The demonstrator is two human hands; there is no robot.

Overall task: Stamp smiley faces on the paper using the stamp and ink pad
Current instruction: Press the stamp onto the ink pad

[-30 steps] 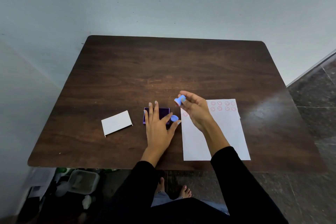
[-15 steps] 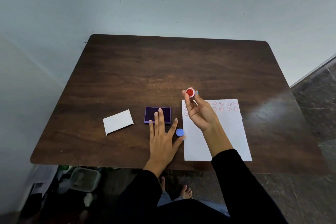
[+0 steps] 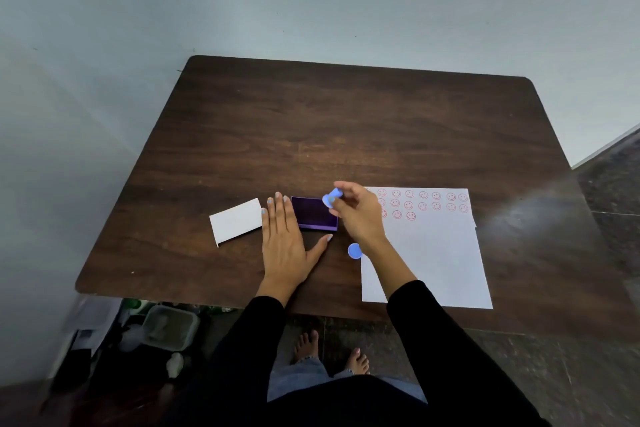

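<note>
Paper (image 3: pixel 440 253): I count ~2.5 rows of smileys at 12 o'clock edge; rest blank.
R hand (image 3: pixel 360 215): pinches stamp (image 3: pixel 331 199) over ink pad (image 3: pixel 313 217).
L hand (image 3: pixel 285 239): flat, empty, by pad.

Ink pad (image 3: pixel 314 217) lies left of paper (image 3: pixel 429 253).

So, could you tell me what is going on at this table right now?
A person is stamping smiley faces. The right hand holds the blue stamp at the right edge of the open purple ink pad, while the left hand lies flat on the table beside it. The paper carries rows of red smileys along its top; a blue cap lies nearby.
</note>
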